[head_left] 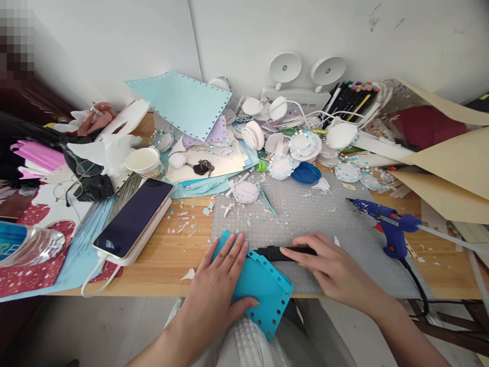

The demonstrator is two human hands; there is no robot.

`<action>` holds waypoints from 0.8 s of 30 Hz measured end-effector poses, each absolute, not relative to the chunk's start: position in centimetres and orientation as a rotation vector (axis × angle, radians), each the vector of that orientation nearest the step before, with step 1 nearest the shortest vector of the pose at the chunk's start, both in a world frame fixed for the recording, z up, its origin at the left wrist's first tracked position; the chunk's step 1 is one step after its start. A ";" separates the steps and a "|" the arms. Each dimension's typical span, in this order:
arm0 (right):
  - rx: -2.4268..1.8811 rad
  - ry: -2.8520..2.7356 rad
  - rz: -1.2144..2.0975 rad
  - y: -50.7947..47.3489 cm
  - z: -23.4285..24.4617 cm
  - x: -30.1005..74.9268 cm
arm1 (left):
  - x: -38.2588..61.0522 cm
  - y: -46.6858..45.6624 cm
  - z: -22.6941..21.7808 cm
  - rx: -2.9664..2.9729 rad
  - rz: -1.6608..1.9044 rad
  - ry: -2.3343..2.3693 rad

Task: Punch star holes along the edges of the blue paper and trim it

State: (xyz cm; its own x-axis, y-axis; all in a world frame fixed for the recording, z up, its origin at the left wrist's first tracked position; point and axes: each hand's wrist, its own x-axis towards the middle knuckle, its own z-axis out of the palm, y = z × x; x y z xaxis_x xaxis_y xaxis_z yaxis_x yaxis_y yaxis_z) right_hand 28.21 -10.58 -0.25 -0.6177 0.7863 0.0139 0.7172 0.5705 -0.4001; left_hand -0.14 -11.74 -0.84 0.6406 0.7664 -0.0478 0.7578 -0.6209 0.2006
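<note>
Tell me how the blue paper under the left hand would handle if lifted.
The blue paper is probably light and bendy, as it looks thin. It may tear most easily near the star holes along its edge. Unheld by the left hand, it could slide, since a corner juts past the table.

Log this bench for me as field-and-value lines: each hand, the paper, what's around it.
Left hand: spread flat on the blue paper
Right hand: holding a black tool; its left end meets the paper, tip not visible
Paper: star-shaped holes, one edge folded over, overhanging the table front
Right side: blue glue gun
Left side: phone
Beyond: blue lid
</note>
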 end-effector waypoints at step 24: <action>-1.294 -2.614 0.537 -11.3 -0.2 27.0 | -0.4 -11.7 -1.1 2.692 0.064 1.370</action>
